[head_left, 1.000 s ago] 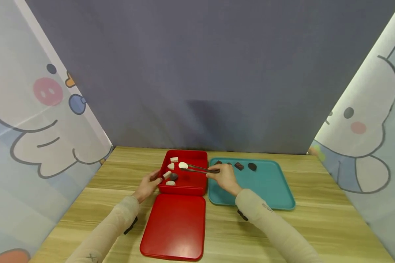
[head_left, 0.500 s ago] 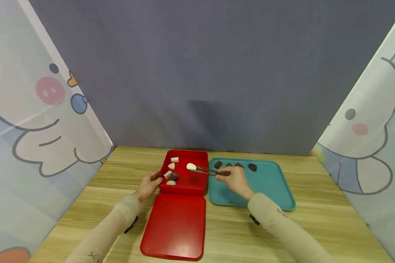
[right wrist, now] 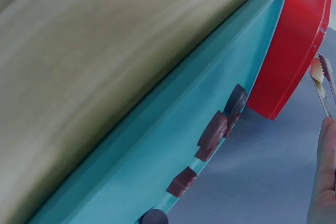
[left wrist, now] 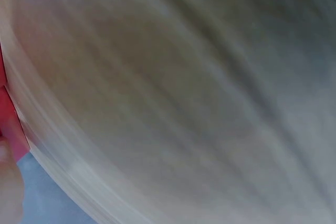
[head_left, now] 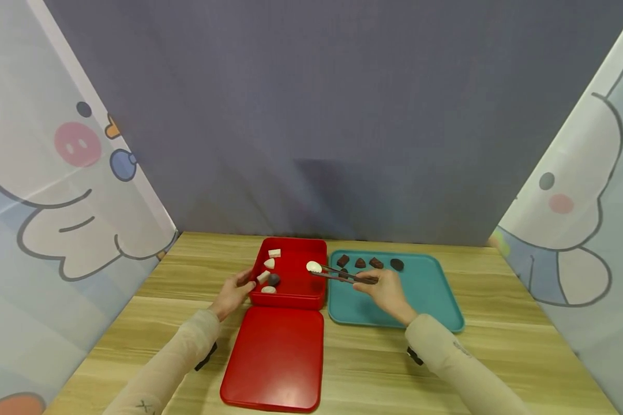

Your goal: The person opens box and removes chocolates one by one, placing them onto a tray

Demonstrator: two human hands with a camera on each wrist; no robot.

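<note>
My right hand (head_left: 386, 291) grips dark tongs (head_left: 345, 276). Their tips pinch a small rounded white chocolate (head_left: 314, 267), high near the right wall of the red box (head_left: 289, 301); the right wrist view also shows the tongs' toothed tips around this pale piece (right wrist: 316, 71). My left hand (head_left: 232, 294) holds the box at its left side, the thumb by the rim. Along the left inside the box lie several white pieces (head_left: 274, 253) and one dark rounded piece (head_left: 273, 279). The left wrist view shows mostly blurred table.
A teal tray (head_left: 415, 297) stands right beside the box, with several dark chocolates (head_left: 376, 263) toward its back. In front of the box lies a flat red lid (head_left: 275, 357). A grey curtain (head_left: 311, 144) rises behind the wooden table (head_left: 374, 374).
My right hand has moved right, carrying the tongs and the white chocolate from over the box's middle to near its right wall. My left hand stays at the box.
</note>
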